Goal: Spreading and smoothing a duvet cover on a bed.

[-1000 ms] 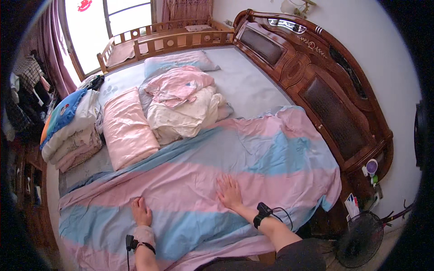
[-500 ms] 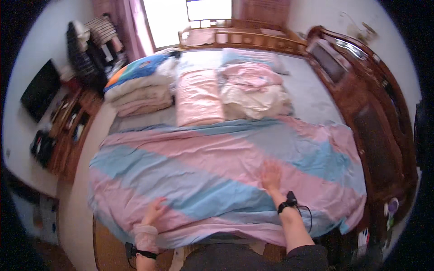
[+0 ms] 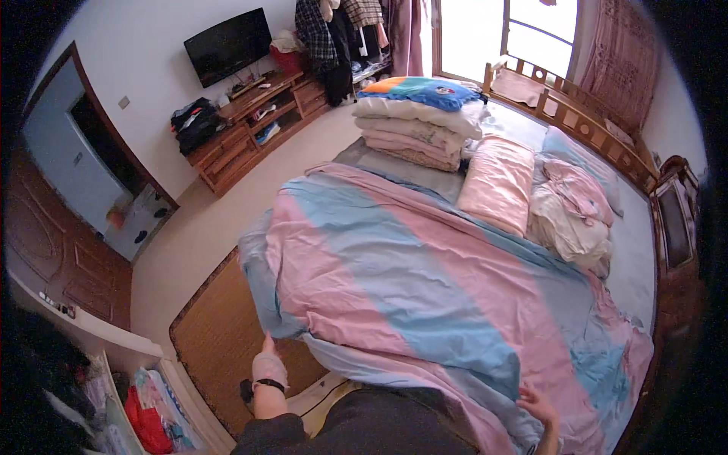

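Observation:
A large striped sheet or quilt cover [image 3: 455, 280] in pink, blue and grey lies spread over the near part of the bed, wrinkled, its near edge hanging by my body. At its near left corner, my left hand [image 3: 269, 346] meets the hanging edge; its fingers barely show, so I cannot tell whether they grip the cloth. My right hand [image 3: 540, 409] is low at the right, over the near side of the cover, fingers apart and nothing held in them.
Folded quilts [image 3: 413, 136], a pink folded quilt [image 3: 497, 182] and a heap of pale bedding [image 3: 569, 212] lie farther back on the bed. A brown mat [image 3: 208, 326] covers floor at the left. Beyond stand a wooden TV cabinet [image 3: 250, 136], a door [image 3: 68, 250] and an open drawer [image 3: 152, 409].
My view has swung left, bringing the door, mat and drawer in. My right hand has come back from the cover's middle to its near side; my left hand now meets the cover's left corner.

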Demonstrator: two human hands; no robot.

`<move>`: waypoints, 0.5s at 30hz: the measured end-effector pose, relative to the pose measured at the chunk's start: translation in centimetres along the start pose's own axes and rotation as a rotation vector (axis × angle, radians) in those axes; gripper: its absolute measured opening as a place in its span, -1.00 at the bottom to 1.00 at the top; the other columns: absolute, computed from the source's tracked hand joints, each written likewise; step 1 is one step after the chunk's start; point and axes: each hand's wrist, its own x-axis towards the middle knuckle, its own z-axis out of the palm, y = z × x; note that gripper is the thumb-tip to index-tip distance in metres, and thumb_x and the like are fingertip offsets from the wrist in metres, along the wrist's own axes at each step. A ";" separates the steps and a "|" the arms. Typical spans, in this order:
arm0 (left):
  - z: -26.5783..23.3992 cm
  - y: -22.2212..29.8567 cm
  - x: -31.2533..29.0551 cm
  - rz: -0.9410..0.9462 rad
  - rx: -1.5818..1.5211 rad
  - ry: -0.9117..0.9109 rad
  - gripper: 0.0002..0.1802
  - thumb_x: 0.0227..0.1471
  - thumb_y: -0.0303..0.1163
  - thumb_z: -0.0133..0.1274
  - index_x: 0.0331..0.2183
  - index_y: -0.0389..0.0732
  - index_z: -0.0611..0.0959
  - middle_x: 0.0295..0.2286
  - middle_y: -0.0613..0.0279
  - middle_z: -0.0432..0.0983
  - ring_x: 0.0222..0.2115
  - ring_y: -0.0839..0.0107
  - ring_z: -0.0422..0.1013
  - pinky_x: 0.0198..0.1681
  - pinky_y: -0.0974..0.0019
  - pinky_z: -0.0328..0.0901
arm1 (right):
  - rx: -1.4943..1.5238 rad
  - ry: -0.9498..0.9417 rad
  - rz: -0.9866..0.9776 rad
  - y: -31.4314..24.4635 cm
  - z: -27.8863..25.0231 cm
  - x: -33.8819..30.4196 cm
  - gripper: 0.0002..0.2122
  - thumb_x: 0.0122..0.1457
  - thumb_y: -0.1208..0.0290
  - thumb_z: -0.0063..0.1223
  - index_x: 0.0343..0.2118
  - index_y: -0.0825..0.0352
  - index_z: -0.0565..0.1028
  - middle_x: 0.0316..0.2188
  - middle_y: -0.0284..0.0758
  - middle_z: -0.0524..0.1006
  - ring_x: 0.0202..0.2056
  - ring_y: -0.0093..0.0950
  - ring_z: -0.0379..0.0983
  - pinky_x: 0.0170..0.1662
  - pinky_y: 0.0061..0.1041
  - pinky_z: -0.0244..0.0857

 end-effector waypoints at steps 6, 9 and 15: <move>3.0 5.3 -4.9 -0.056 0.736 0.039 -0.21 0.00 0.11 -0.18 0.22 0.00 0.14 0.04 0.08 0.35 0.09 0.23 0.24 0.19 0.01 -0.06 | -0.067 -0.334 0.221 4.1 1.5 -4.0 -0.66 0.14 0.29 0.14 -0.11 0.41 0.45 -0.36 -0.27 0.55 -0.27 -0.40 0.51 -0.14 -0.40 0.40; 6.5 9.4 -9.7 0.104 1.720 -0.198 -0.14 0.01 -0.22 -0.02 0.27 -0.04 -0.05 -0.05 0.01 0.45 0.00 0.25 0.37 0.17 0.19 0.07 | 0.037 -0.467 0.385 6.1 2.8 -7.2 -0.66 0.15 0.25 0.12 -0.13 0.41 0.46 -0.37 -0.26 0.55 -0.28 -0.39 0.51 -0.15 -0.38 0.41; 2.4 0.7 -1.2 0.841 2.489 -0.226 -0.28 0.02 -0.27 0.00 0.22 -0.01 0.20 -0.07 0.35 0.50 0.01 0.19 0.36 0.27 -0.23 -0.40 | 0.241 -0.434 0.463 7.7 -0.1 -8.5 -0.64 0.16 0.16 0.08 -0.17 0.41 0.47 -0.39 -0.25 0.55 -0.30 -0.36 0.52 -0.16 -0.34 0.42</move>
